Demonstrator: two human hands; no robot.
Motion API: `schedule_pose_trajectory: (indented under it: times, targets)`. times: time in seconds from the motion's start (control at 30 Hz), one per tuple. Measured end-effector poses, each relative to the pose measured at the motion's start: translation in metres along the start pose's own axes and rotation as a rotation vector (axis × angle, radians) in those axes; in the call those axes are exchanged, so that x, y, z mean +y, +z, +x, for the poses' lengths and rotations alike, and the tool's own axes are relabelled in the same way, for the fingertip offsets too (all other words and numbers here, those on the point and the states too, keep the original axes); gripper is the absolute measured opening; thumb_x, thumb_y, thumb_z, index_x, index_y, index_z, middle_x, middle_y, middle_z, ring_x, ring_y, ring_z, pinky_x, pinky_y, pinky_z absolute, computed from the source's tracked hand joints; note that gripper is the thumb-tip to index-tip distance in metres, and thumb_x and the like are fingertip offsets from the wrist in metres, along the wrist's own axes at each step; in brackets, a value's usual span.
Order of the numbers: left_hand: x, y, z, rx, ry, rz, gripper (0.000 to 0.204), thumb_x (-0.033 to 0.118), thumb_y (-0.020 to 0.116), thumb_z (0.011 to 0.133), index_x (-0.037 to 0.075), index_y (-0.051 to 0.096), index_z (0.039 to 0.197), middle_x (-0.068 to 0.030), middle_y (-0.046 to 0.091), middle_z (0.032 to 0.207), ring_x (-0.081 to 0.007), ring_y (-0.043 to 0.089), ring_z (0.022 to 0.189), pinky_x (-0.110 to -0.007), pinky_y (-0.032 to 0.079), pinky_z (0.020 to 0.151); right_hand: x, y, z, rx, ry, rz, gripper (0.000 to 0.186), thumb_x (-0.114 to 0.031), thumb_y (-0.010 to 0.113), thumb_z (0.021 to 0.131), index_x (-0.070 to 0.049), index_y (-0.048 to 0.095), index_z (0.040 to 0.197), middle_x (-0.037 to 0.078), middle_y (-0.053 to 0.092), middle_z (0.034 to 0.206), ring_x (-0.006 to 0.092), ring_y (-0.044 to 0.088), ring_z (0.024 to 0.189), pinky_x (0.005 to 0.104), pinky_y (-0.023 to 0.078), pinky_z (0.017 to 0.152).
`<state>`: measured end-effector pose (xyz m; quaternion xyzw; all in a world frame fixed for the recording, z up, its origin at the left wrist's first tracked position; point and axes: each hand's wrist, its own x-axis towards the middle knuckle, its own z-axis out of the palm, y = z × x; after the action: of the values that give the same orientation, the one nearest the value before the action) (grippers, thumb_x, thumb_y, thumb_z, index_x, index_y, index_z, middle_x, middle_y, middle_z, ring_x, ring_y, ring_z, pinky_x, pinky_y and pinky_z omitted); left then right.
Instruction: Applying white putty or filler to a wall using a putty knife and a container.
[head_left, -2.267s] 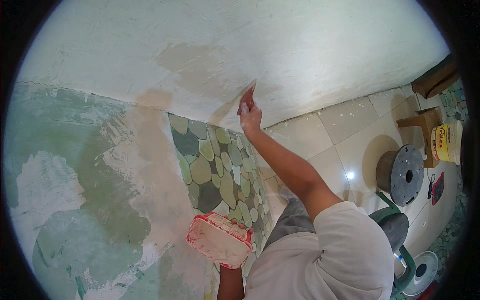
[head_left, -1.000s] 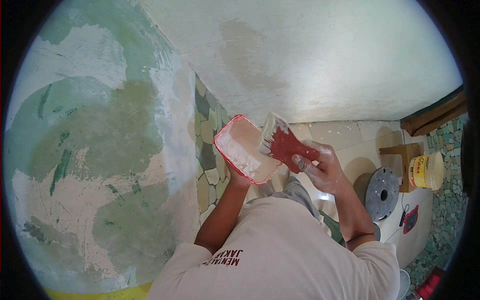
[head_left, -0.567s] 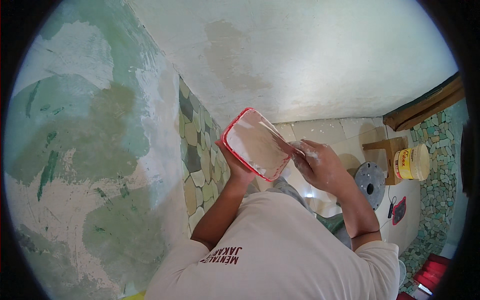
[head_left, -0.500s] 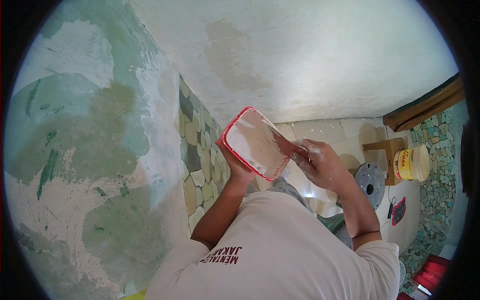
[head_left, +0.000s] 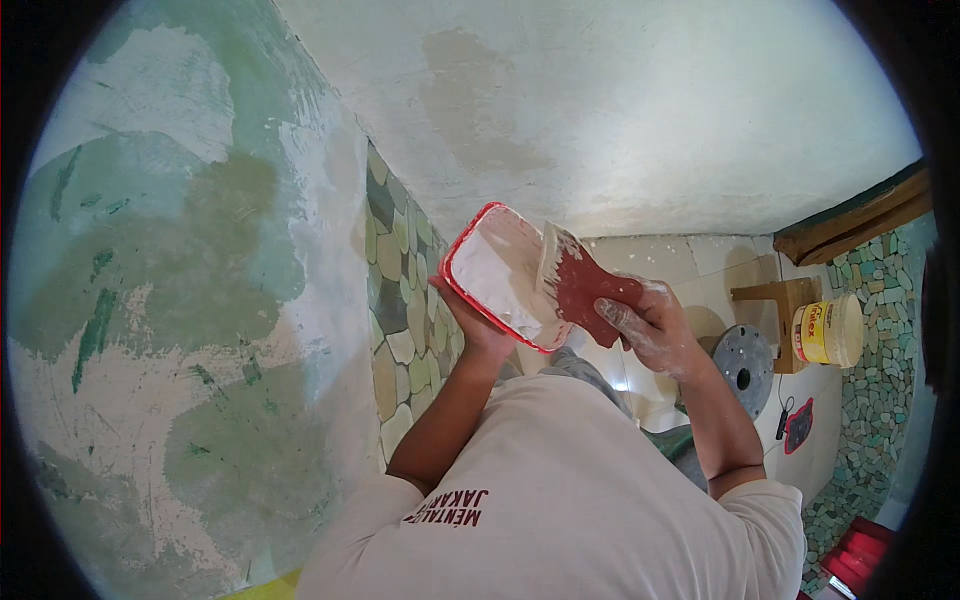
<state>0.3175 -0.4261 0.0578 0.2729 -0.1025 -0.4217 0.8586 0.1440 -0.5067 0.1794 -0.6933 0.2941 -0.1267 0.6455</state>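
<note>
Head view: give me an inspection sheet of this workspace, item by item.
Surface: left wall patchy green with white filler; pebble tiles low down.
Job's things: red-rimmed tray of white filler; red scraper, blade over the tray.
Clutter: yellow-labelled bucket, wooden stool, grey disc.
Hands: left hand under the tray; right hand grips the scraper.
Cables: thin black cord on the floor.
Surroundings: white wall, pale floor tiles.

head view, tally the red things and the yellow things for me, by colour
red: 4 - red-rimmed plastic putty tray, red flat putty scraper, small red tool on the floor, red crate at the lower right edge
yellow: 1 - yellow-labelled round tub
total: 5
</note>
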Motion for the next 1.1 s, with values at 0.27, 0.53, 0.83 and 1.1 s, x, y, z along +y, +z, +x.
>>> schedule_pose_trajectory:
  times: [0.27, 0.53, 0.83, 1.1]
  targets:
    - [0.006, -0.002, -0.005, 0.059, -0.003, 0.019, 0.083, 0.076, 0.022, 0.082, 0.014, 0.032, 0.136, -0.0065, 0.039, 0.133, -0.0247, 0.039, 0.123, -0.043, 0.032, 0.103, 0.01, 0.008, -0.003, -0.064, -0.005, 0.154, 0.019, -0.01, 0.054, 0.092, 0.002, 0.061, 0.105, 0.001, 0.06, 0.086, 0.0076, 0.049, 0.071, 0.0233, 0.041, 0.062]
    - [0.006, -0.006, -0.007, 0.031, 0.037, 0.126, 0.083, 0.077, 0.018, 0.082, 0.016, 0.031, 0.136, -0.0068, 0.039, 0.132, -0.0248, 0.04, 0.122, -0.043, 0.033, 0.103, 0.028, 0.014, -0.006, -0.053, 0.037, 0.202, 0.021, -0.013, 0.057, 0.09, 0.001, 0.062, 0.105, 0.002, 0.061, 0.088, 0.0058, 0.05, 0.066, 0.0211, 0.037, 0.053]
    - [0.009, -0.006, -0.005, 0.009, 0.04, 0.092, 0.085, 0.077, 0.021, 0.081, 0.014, 0.03, 0.138, -0.0075, 0.038, 0.135, -0.0262, 0.039, 0.124, -0.044, 0.034, 0.103, 0.046, 0.028, -0.005, 0.051, 0.045, 0.535, 0.015, -0.014, 0.06, 0.088, -0.003, 0.064, 0.096, 0.005, 0.065, 0.077, 0.0093, 0.058, 0.057, 0.0218, 0.04, 0.042]
    - [0.008, -0.018, -0.003, 0.015, -0.059, -0.101, 0.09, 0.079, 0.022, 0.079, 0.012, 0.03, 0.138, -0.0096, 0.04, 0.135, -0.0279, 0.041, 0.123, -0.045, 0.035, 0.102, 0.056, 0.039, -0.003, 0.126, 0.11, 0.769, 0.013, -0.017, 0.058, 0.088, -0.005, 0.062, 0.091, 0.007, 0.064, 0.075, 0.0117, 0.058, 0.055, 0.0234, 0.041, 0.039]
